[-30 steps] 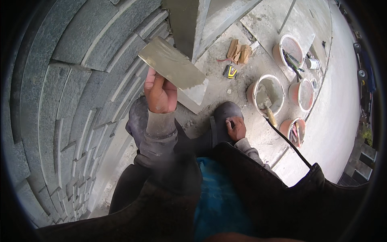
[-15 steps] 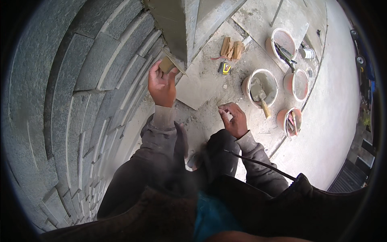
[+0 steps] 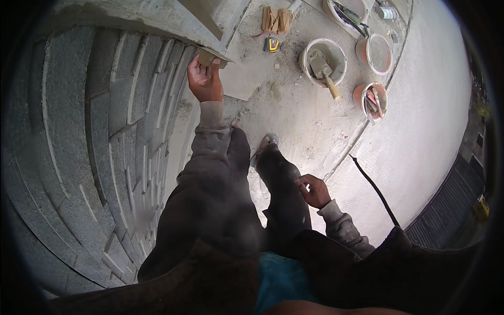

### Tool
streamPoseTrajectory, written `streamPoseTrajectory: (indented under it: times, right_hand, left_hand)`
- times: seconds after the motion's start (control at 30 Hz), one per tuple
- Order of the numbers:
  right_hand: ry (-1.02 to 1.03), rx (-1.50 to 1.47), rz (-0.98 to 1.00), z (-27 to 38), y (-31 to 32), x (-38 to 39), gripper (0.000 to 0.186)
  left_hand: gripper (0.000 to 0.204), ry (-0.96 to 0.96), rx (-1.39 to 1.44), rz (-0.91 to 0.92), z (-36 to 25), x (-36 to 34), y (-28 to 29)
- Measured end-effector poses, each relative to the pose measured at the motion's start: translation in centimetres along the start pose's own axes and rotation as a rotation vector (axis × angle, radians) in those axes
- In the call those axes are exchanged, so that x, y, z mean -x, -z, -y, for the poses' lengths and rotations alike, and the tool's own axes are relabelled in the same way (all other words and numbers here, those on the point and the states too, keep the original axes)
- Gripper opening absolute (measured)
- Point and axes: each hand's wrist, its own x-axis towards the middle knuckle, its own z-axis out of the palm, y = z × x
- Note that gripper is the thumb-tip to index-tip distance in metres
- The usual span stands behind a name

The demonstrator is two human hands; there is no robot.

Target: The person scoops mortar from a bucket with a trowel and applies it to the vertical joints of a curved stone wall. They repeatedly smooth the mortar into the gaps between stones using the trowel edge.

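The left hand (image 3: 206, 83) reaches up to the grey stone wall (image 3: 94, 136); its fingers (image 3: 193, 67) are curled tight around a small flat brownish tile piece (image 3: 208, 58), holding it against the wall's edge, just under the slanted grey slab (image 3: 157, 21); the tile piece is partly hidden by the hand; the right hand (image 3: 314, 190) hangs low beside the right knee, near the dark trouser leg (image 3: 283, 194); its fingers are loosely bent and hold nothing that I can see; a thin black cord (image 3: 374, 185) runs across the dusty concrete floor (image 3: 315, 126) just beside that hand; a foot in a sandal (image 3: 266, 143) stands on the floor below the left hand; farther off, well apart from both hands, sits a round white bucket of grey mortar (image 3: 321, 62) with a wooden-handled trowel (image 3: 326, 73) in it; near it are orange buckets with tools (image 3: 374, 97); a yellow tape measure (image 3: 272, 45) and some small wooden blocks (image 3: 276, 19) lie on the floor
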Motion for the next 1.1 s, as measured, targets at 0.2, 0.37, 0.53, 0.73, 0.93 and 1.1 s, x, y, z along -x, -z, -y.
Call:
streamPoseTrajectory:
  times: [0.2,0.37,0.53,0.73,0.93,1.1]
  right_hand:
    - [0.039,0.044,-0.136,3.5,2.5,2.7,0.016]
    - [0.035,0.085,-0.073,0.3,5.0,-0.5,0.017]
    - [0.205,0.093,0.064,-2.5,9.2,-3.9,0.014]
    - [0.088,0.114,0.201,-4.9,17.4,-5.9,0.017]
    - [-0.067,0.248,0.415,-4.3,23.0,-6.3,0.022]
    - [0.015,0.240,0.467,-3.8,24.1,-6.1,0.022]
  left_hand:
    - [0.064,0.303,0.277,-0.050,-1.7,5.4,0.4]
    - [0.071,0.329,0.257,-0.200,0.1,1.3,2.0]
    - [0.062,0.287,0.221,-0.292,2.8,-1.1,2.4]
    - [0.065,0.137,0.348,-0.349,3.2,-2.6,0.2]
    - [0.055,0.021,0.165,-0.331,3.2,-2.0,0.3]
    - [0.050,0.003,0.164,-0.370,-1.6,-1.8,-2.8]
